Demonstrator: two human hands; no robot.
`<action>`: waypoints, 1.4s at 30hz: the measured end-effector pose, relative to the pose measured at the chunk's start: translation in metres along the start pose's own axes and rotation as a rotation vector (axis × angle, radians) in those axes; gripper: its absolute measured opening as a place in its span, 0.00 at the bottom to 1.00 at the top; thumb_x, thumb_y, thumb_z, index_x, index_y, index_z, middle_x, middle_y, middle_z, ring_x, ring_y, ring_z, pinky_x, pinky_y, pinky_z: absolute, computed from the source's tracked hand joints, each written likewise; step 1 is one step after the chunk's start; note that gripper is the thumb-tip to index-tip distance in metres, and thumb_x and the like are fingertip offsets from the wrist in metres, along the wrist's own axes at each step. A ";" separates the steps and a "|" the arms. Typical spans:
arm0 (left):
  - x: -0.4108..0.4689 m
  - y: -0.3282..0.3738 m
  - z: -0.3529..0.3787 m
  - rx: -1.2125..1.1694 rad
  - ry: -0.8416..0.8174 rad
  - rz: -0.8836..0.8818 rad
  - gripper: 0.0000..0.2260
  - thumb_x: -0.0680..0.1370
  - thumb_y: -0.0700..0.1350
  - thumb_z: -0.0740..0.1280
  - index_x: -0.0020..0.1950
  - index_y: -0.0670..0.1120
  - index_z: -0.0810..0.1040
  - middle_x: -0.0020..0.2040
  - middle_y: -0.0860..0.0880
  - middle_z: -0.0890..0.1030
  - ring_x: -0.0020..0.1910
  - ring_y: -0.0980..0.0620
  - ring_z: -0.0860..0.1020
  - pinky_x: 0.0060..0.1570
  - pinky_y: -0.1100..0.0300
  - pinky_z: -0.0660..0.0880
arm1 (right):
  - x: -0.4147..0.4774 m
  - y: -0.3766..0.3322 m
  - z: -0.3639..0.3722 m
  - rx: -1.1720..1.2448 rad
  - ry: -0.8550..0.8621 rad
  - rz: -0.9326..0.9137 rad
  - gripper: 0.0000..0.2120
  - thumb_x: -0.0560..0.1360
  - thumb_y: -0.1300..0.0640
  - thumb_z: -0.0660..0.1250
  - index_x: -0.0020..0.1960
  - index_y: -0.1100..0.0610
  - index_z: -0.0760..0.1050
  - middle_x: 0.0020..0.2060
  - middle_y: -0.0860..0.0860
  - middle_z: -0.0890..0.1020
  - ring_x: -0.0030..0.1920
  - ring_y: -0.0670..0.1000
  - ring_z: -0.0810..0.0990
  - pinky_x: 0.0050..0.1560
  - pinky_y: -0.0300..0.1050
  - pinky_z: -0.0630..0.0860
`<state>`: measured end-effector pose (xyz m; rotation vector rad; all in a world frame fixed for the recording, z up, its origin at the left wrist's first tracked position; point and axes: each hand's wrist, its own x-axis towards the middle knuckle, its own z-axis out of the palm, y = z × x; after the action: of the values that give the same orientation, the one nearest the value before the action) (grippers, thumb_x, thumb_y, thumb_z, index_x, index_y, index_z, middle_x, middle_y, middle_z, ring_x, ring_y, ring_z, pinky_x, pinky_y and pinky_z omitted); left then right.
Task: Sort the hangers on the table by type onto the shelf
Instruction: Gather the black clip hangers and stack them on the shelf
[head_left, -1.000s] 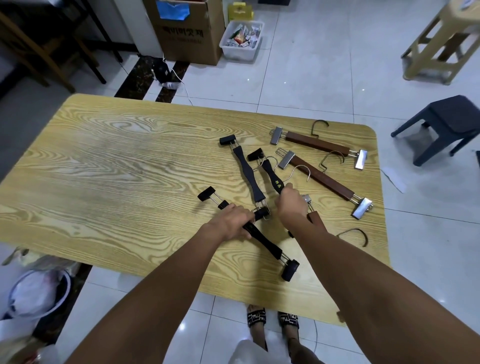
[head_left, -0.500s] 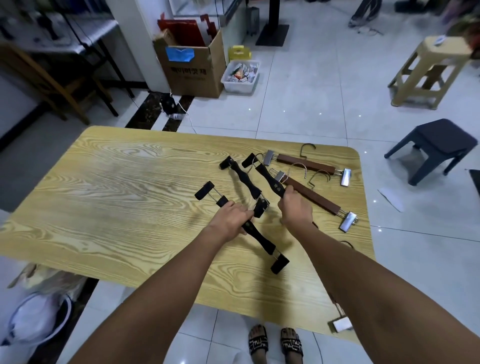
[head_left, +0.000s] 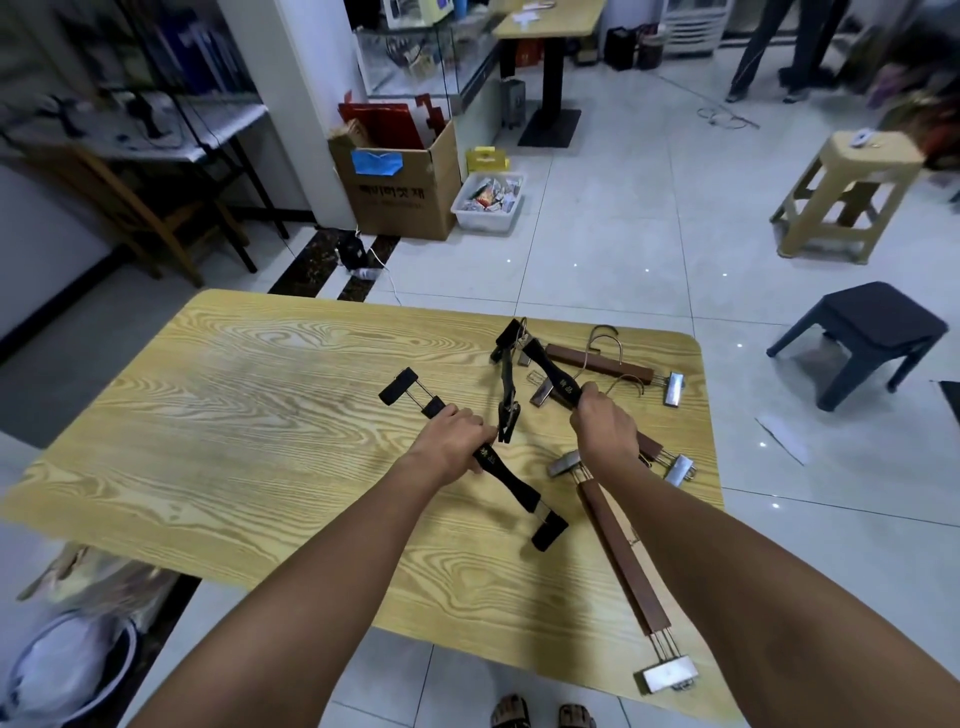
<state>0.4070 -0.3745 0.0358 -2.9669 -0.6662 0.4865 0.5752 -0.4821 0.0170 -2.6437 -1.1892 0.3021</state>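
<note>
— Holding anything, the left hand (head_left: 457, 446)?
— Yes, it grips a black wooden clip hanger (head_left: 506, 473) by the middle.
— And the right hand (head_left: 605, 428)?
— It squeezes another black clip hanger (head_left: 556, 382). A third black hanger (head_left: 506, 389) dangles between them.
— Where are the others?
— Brown wooden hangers with shiny metal clips (head_left: 623, 556) lie on the yellow wood-grain counter (head_left: 249, 431), near its right edge.

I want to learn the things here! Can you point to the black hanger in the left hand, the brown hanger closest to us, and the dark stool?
Black hanger (head_left: 511, 478), head view, on its bar.
Brown hanger (head_left: 623, 558), head view, on its wooden bar.
Dark stool (head_left: 878, 314), head view, on its seat.
</note>
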 end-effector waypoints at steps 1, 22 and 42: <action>0.000 0.000 -0.001 -0.016 -0.019 0.000 0.17 0.75 0.48 0.68 0.63 0.46 0.73 0.58 0.47 0.77 0.62 0.47 0.70 0.61 0.56 0.61 | -0.001 0.001 -0.001 0.004 -0.012 -0.003 0.16 0.71 0.67 0.69 0.55 0.63 0.67 0.42 0.57 0.78 0.34 0.55 0.70 0.33 0.46 0.65; -0.016 0.009 0.007 -0.318 -0.340 -0.147 0.15 0.78 0.52 0.65 0.60 0.45 0.76 0.59 0.45 0.78 0.61 0.43 0.70 0.62 0.54 0.63 | 0.000 0.000 -0.009 0.177 0.116 -0.055 0.07 0.81 0.64 0.56 0.58 0.63 0.68 0.43 0.58 0.80 0.39 0.59 0.80 0.35 0.49 0.74; -0.029 0.018 0.038 -0.277 -0.301 -0.171 0.15 0.76 0.51 0.67 0.60 0.46 0.75 0.59 0.46 0.78 0.61 0.46 0.73 0.64 0.55 0.61 | -0.024 -0.002 0.024 -0.045 -0.246 -0.182 0.11 0.78 0.59 0.62 0.58 0.61 0.67 0.49 0.58 0.79 0.48 0.60 0.79 0.39 0.46 0.68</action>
<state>0.3768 -0.4033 0.0059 -3.0740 -1.0872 0.9043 0.5513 -0.4955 -0.0031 -2.5673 -1.5160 0.5865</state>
